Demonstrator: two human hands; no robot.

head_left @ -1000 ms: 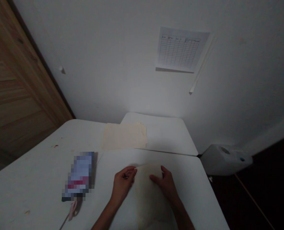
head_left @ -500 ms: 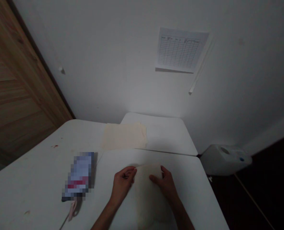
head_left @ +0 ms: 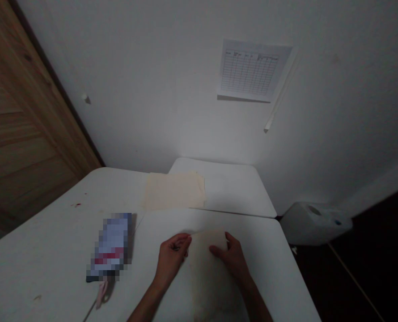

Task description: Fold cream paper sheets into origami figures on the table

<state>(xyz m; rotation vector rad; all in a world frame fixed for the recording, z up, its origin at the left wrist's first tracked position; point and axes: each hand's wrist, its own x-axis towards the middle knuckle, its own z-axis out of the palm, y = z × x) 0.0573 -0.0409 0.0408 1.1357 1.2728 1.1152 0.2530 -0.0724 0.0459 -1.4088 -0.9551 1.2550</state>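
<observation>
Cream paper sheet (head_left: 207, 273) lies flat on the near white table (head_left: 269, 250), its lower end cut off by the bottom of the frame. My left hand (head_left: 171, 259) pinches its left edge, fingers pressed together; the fingertips are partly hidden, so the exact hold is hard to read. My right hand (head_left: 230, 257) is spread on the upper right corner, apart from the left. Open tabletop to the right of the sheet, up to the table edge. Pixelated package (head_left: 110, 246) sits left of my left hand, its markings unreadable, a pink strap (head_left: 101, 294) at its lower end. Second cream sheet (head_left: 174, 191) lies beyond, across the seam with the far table (head_left: 232, 183)
</observation>
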